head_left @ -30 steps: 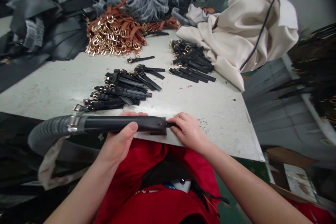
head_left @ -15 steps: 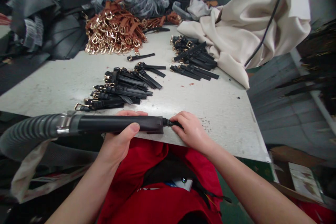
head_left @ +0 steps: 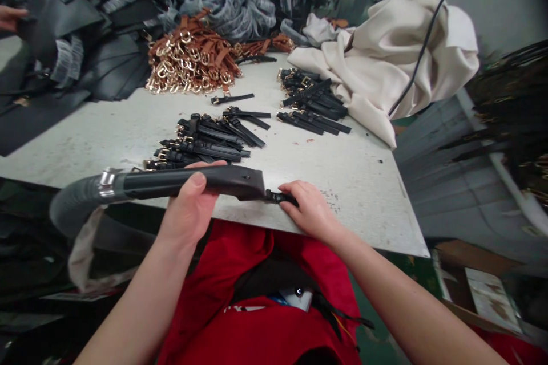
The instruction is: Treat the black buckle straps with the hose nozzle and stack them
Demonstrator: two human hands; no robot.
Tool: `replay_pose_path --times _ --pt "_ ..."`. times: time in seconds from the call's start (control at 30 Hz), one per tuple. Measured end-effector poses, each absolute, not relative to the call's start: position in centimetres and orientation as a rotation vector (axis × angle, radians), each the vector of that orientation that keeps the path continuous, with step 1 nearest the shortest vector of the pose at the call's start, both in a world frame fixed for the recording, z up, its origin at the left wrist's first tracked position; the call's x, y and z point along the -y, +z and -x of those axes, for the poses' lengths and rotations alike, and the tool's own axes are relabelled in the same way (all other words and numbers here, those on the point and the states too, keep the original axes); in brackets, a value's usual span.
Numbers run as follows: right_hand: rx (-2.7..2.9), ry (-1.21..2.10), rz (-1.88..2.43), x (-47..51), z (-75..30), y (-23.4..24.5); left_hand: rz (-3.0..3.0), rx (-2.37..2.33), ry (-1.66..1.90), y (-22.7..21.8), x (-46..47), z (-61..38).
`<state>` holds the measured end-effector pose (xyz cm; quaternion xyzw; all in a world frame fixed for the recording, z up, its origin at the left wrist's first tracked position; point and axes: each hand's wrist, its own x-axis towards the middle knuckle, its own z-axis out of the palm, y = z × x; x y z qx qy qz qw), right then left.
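Note:
My left hand (head_left: 190, 202) is wrapped round the black nozzle (head_left: 233, 181) of a ribbed grey hose, thumb on top. The nozzle slants over the near part of the table, and its flat mouth is right beside a short black buckle strap (head_left: 274, 196). My right hand (head_left: 310, 205) pinches that strap between thumb and fingers near the table's front edge; its far end is hidden by the fingers. Just behind the nozzle lies a pile of black buckle straps (head_left: 209, 141) with gold buckles.
More black straps (head_left: 314, 94) lie at the back right, near cream fabric (head_left: 385, 51). Brown straps with gold buckles (head_left: 192, 57) are heaped at the back. Black sheets (head_left: 115, 65) cover the left, where another person's hand (head_left: 11, 18) shows. The hose (head_left: 72, 205) curves at left.
The nozzle has turned and tilted, its hose end shifting right and its mouth still beside the strap. The right hand keeps its pinch on the strap. Another person's hand has appeared at far left.

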<state>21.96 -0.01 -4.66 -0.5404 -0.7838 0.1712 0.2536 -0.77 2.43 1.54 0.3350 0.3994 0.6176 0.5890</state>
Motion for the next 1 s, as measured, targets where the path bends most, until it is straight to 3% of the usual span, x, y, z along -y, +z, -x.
replay_pose_path --times 0.23,0.67,1.0 --pt "2.112 0.480 1.466 0.0 -22.1 -4.7 -1.009 -0.986 1.362 1.3 -1.0 -0.4" --pt "2.106 0.514 1.471 -0.1 -22.1 -4.4 -0.869 -0.993 1.351 1.0 -1.0 -0.4" --pt "2.049 0.489 1.420 0.1 -22.1 -4.6 -1.237 -0.942 1.183 1.7 -2.1 -3.2"
